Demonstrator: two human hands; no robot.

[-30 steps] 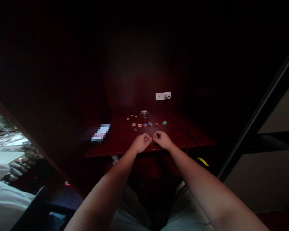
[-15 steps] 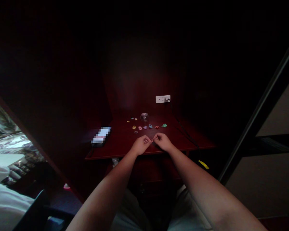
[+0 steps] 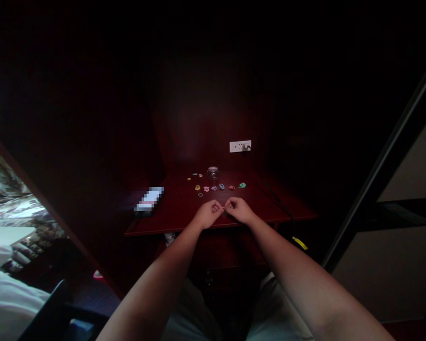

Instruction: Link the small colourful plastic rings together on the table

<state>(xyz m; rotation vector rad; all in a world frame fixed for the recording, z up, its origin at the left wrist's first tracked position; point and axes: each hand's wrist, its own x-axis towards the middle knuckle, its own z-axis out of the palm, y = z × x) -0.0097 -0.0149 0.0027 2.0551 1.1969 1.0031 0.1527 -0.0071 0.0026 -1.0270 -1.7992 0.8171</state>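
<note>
My left hand (image 3: 210, 214) is closed in a pinch just above the front of the dark red desk (image 3: 177, 210). Facing it, my right hand (image 3: 237, 210) is pinched too, fingertips almost meeting the left ones. Whatever small thing lies between them is too tiny to make out. Beyond the hands runs a row of small coloured bands in little piles: yellow (image 3: 198, 188), pink (image 3: 206, 189), purple (image 3: 214, 188), blue (image 3: 222, 186), red (image 3: 231, 188) and green (image 3: 242, 185). A single greyish band (image 3: 200, 194) lies in front of the yellow pile.
Behind the row stands a small clear jar (image 3: 213, 173), with a few loose bands (image 3: 195, 174) to its left. A phone (image 3: 149, 200) rests at the desk's left side. From a wall socket (image 3: 240, 146), a black cable (image 3: 270, 189) trails down the right side.
Both hands keep their pinch. My right hand's fingertips have shifted very slightly left, closer to the left hand's. The bands and jar have not moved.
</note>
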